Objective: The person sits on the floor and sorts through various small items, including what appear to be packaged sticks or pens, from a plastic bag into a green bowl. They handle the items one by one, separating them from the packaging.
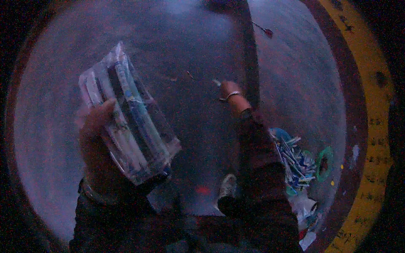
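Observation:
My left hand [96, 124] is closed around a clear plastic pack [130, 116], with the thumb lying across its front. Several long, slim, pale and bluish pieces show through the plastic, but the dim light hides their kind. Stretched out ahead, my right hand [230, 90] has its fingers drawn together, with a band around the wrist. A small whitish piece [217, 82] sticks out at the fingertips; it is too small and blurred to name.
Lower right, a heap of thin white and blue sticks [297, 162] lies beside a green ring-shaped thing [324, 163]. A whitish crumpled thing [304, 206] lies below. Small bits [190, 75] and a dark-red-tipped stick [266, 32] lie farther off. A shoe [228, 185] shows below.

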Available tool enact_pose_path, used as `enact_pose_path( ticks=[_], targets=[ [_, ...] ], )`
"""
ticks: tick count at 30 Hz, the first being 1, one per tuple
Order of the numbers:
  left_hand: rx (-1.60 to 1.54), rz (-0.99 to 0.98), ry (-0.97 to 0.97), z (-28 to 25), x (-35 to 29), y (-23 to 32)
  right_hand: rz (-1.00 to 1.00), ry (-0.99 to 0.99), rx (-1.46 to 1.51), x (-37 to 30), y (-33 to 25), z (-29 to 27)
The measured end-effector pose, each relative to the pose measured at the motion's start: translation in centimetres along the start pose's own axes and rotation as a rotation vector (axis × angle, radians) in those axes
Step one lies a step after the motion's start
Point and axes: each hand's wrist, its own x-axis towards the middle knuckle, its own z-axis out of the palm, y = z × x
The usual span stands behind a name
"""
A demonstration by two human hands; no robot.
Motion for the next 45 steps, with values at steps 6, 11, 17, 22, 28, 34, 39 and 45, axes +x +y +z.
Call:
enact_pose_path(
  ticks=[6,11,17,22,28,34,39,45],
  targets=[
    [-0.018,-0.053,0.052,-2.4,2.2,-1.4,0.296,-0.074,0.177,-0.5,-2.5,9.6],
    [-0.008,-0.094,0.047,-3.1,4.3,-2.8,0.339,-0.078,0.070,1.2,1.7,11.1],
    [0.022,-0.126,0.053,-2.2,5.0,-5.6,0.299,0.139,0.047,2.0,4.3,18.3],
    [0.021,-0.133,0.064,-2.3,2.7,-6.3,0.245,-0.028,0.121,-0.7,0.2,17.9],
    [-0.047,-0.151,-0.111,-4.7,-2.2,-2.1,0.103,0.178,0.163,-10.3,-12.7,8.7],
    [-0.162,-0.119,-0.264,-8.0,-13.2,4.5,-0.145,0.135,0.286,-24.5,-24.8,-3.3],
    [-0.271,-0.143,-0.434,-4.5,-18.3,7.6,-0.048,0.224,0.238,-37.0,-17.4,-16.4],
    [-0.282,-0.246,-0.516,-5.1,-22.0,9.9,0.341,0.346,0.145,-44.7,-12.8,-15.4]
  ],
)
